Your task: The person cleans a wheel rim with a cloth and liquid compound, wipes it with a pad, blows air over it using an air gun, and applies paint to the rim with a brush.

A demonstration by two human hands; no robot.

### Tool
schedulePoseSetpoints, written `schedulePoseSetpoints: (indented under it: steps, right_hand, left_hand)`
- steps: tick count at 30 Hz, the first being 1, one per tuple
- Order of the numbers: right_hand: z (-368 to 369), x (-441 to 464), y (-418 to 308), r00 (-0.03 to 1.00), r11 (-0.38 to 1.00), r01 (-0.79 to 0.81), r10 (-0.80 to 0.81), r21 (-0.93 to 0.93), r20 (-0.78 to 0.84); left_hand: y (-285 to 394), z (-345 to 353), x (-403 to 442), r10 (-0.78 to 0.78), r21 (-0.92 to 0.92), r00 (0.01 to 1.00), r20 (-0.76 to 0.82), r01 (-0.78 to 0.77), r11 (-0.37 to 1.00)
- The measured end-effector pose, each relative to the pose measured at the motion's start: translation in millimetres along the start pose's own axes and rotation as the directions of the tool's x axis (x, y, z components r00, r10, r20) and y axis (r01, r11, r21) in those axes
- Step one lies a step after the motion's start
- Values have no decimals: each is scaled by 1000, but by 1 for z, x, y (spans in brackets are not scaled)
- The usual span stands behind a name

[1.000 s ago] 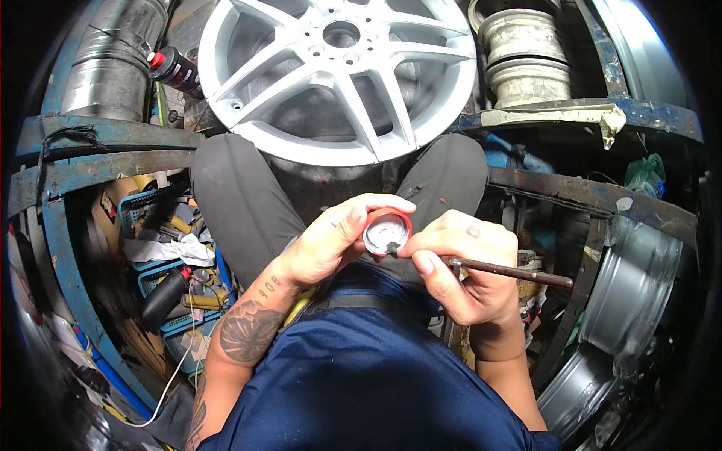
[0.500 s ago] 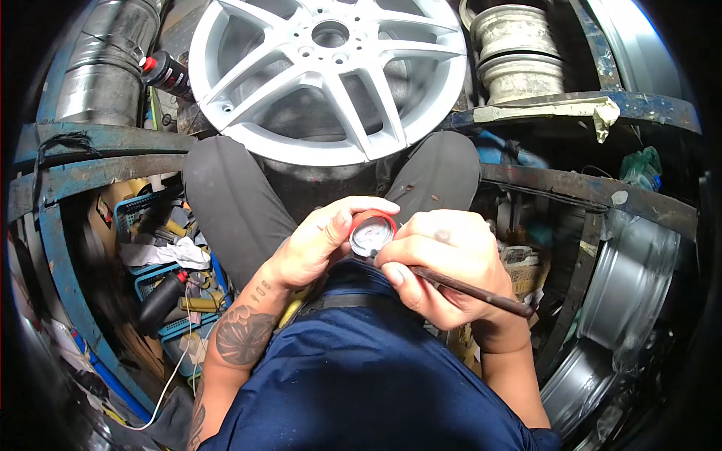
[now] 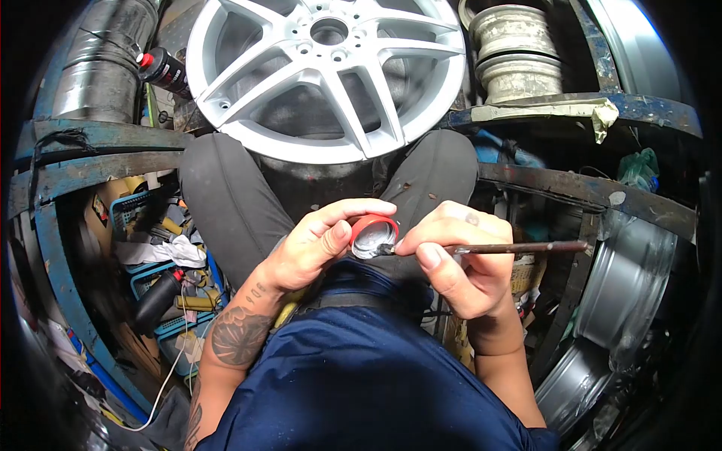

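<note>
A small red cap (image 3: 362, 224) with greyish-white paste or paint inside is gripped by my left hand (image 3: 312, 248), its opening tilted toward me. My right hand (image 3: 466, 255) pinches a thin paintbrush (image 3: 519, 247) with a dark handle, which sticks out to the right. The dark brush tip is at the lower right rim of the cap, over the grey coating. Beyond both hands a silver multi-spoke alloy wheel (image 3: 353, 98) lies face up, just past my knees.
A black bottle with a red cap (image 3: 164, 72) lies left of the wheel. Blue metal frame bars (image 3: 113, 164) flank my legs. Blue baskets (image 3: 135, 210) of tools and rags sit at left. Stacked rims (image 3: 519, 56) stand at upper right, with more silver rims (image 3: 628, 278) at right.
My right hand has shifted slightly right and turned the brush, so its handle now lies nearly level instead of slanting down. More of the brush tip shows at the cap.
</note>
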State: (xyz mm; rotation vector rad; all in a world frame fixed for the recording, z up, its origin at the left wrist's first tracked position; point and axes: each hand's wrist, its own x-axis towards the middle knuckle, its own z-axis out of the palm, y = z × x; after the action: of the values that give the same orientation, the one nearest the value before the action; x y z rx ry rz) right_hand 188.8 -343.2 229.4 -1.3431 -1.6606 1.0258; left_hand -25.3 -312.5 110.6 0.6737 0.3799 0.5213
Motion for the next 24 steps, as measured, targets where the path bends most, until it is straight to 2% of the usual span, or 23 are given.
schedulePoseSetpoints:
  steps: [3,7,14,17,19,21,24]
  right_hand:
    - [4,2,0,995,992,92,-89,-89,35]
    - [9,3,0,992,991,128,-128,-38,5]
    - [-2,-1,-9,976,914,216,-209,-342,60]
    - [4,-2,-11,976,924,215,-212,-317,45]
    - [6,-2,-10,977,940,211,-208,-269,38]
    - [2,-1,-12,974,913,219,-227,-345,18]
    - [-2,-2,-15,971,882,228,-237,-413,30]
  left_hand:
    - [1,2,0,34,-15,999,4,-34,999]
    - [5,3,0,54,-5,998,18,-54,999]
    - [9,4,-4,71,66,997,-3,-71,995]
    - [0,4,-2,112,-16,994,9,-112,994]
    - [-2,5,-2,137,-1,990,10,-137,991]
    - [2,8,-3,123,50,991,-49,-120,992]
    - [1,9,-4,146,38,988,-47,-144,989]
